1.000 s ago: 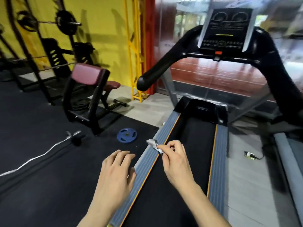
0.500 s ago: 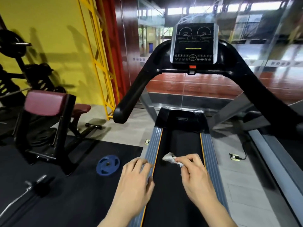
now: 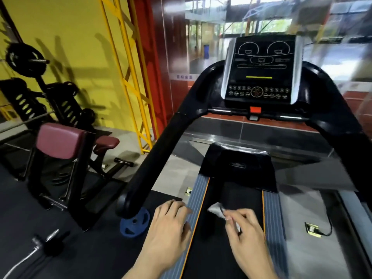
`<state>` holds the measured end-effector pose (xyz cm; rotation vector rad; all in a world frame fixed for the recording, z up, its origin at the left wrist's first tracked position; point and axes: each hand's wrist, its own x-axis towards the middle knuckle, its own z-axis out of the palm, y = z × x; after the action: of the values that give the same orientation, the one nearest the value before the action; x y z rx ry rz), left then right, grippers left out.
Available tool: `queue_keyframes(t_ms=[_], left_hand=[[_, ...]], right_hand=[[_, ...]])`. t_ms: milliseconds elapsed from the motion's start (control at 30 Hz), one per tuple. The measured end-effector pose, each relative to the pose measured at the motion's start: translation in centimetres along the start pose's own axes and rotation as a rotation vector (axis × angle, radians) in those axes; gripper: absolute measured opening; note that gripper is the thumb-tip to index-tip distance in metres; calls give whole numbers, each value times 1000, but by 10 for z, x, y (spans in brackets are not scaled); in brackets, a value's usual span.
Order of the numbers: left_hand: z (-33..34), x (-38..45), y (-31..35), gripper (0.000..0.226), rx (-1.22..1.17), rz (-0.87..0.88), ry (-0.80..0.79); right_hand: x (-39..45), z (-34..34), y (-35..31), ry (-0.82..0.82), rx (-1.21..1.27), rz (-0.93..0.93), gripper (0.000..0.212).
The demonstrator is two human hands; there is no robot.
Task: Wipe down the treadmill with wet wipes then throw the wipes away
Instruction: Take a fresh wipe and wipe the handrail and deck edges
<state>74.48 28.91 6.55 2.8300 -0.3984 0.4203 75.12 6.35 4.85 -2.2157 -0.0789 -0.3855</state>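
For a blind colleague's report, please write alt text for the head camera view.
A person's right hand pinches a crumpled wet wipe above the black treadmill belt, while the left hand hovers open beside it. The console stands ahead; a blue weight plate lies on the floor at left.

Head view looks down, somewhat blurred, over treadmill [image 3: 231,208].

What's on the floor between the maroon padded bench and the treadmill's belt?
In the head view, a blue weight plate lies on the dark mat there, partly behind the end of the treadmill's left handrail, between the bench and belt.
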Motion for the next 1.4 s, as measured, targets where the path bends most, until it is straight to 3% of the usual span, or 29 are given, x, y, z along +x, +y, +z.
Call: queue_keyframes(t_ms=[167,433,633,933,1033,1200,1400], left_hand=[[-27,55,-8,32,7,-95,11],[-41,134,-47,28,-6,-221,-26],[-42,212,-99,56,-43,-308,-108],[4,295,-158,52,-100,-331,-123],[29,315,-175,64,-63,-348,-124],[77,326,-202,77,-72,-553,-143],[104,311,-205,87,35,-605,-148]], right_hand=[[78,-17,-29,-55,1,3,17],[187,9,-63,-151,-24,-43,28],[259,39,-75,-143,-163,-108,26],[350,90,-67,-175,-186,-135,27],[391,109,-56,-195,-190,-152,28],[505,151,-46,-126,-249,-332,29],[646,220,-29,-151,-330,-554,35]])
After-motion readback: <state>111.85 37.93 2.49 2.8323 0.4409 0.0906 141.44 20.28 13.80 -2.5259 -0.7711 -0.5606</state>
